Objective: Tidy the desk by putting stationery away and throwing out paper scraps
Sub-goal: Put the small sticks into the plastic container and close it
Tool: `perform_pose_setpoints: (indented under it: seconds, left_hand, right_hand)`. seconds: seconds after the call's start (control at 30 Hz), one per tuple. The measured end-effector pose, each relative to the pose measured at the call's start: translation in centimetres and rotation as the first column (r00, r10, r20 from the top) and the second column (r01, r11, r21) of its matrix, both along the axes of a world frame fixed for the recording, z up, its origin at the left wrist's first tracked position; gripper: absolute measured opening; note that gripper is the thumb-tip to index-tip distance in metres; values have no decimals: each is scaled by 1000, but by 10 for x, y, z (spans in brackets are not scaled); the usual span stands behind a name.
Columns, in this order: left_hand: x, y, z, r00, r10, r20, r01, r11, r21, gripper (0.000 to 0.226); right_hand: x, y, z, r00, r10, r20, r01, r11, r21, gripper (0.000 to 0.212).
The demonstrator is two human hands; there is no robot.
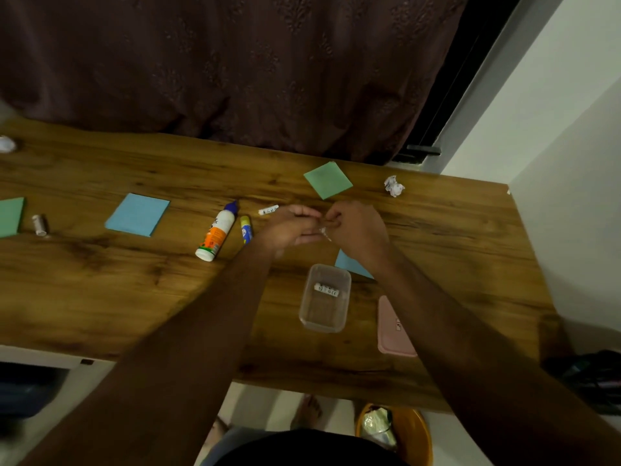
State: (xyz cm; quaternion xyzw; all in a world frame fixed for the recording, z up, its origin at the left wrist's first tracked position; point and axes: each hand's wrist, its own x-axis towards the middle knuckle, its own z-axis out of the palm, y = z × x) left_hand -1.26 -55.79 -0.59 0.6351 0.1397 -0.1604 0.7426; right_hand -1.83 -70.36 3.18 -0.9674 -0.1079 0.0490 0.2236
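My left hand (289,227) and my right hand (356,227) meet over the middle of the wooden desk (100,297), fingers curled around a small whitish scrap (325,231) between them. Just left of them lie a white glue bottle with a blue cap (216,232), a small yellow and blue glue stick (246,229) and a white eraser (268,210). A clear plastic box (325,299) nearer to me holds another white eraser (326,290). A crumpled paper ball (394,186) sits at the far right.
Blue sticky pad (137,214), green pad (328,180), another green pad (10,216) at the left edge, a blue sheet (351,264) under my right wrist. A small spool (39,225), a crumpled scrap (6,143), a pink case (391,327). An orange bin (413,435) stands below the desk.
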Motion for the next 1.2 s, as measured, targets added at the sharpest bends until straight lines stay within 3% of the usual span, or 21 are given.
perform_pose_setpoints:
  seconds: [0.23, 0.3, 0.37, 0.43, 0.57, 0.63, 0.77, 1.03, 1.13, 1.2]
  left_hand:
    - [-1, 7, -5, 1000, -6, 2, 6, 999, -52, 11]
    - [5, 13, -15, 996, 82, -17, -80, 994, 74, 15]
    - [12, 21, -29, 987, 149, 59, -160, 934, 321, 10]
    - [22, 29, -38, 981, 134, 139, -190, 787, 587, 7]
    - [42, 39, -52, 997, -24, 77, -63, 380, 923, 27]
    - [52, 41, -57, 993, -114, 9, 11, 180, 984, 33]
    - [67, 42, -55, 973, -207, -105, 103, -23, 994, 34]
    - [65, 43, -51, 943, -216, -252, 215, -181, 960, 31]
    - [62, 41, -48, 950, -241, -199, 168, -146, 975, 26]
    - [58, 39, -45, 960, -249, -130, 122, -47, 991, 27]
  right_hand:
    - [-15, 0, 14, 1000, 16, -14, -16, 1000, -16, 15]
    - [-24, -3, 21, 996, 46, -74, -54, 993, -108, 10]
    - [-38, -4, 20, 987, 89, -131, -122, 956, -268, 11]
    - [-56, -3, 16, 977, 143, -159, -195, 904, -382, 17]
    - [-84, 6, 4, 949, 241, -202, -309, 835, -456, 29]
    - [-92, 9, -4, 928, 276, -251, -366, 801, -473, 37]
    - [-96, 12, -18, 920, 288, -266, -384, 799, -463, 34]
    - [-89, 10, -18, 911, 309, -272, -404, 797, -448, 37]
    - [-86, 7, -11, 918, 303, -256, -389, 811, -436, 29]
    - [-78, 3, -3, 941, 271, -202, -334, 840, -428, 25]
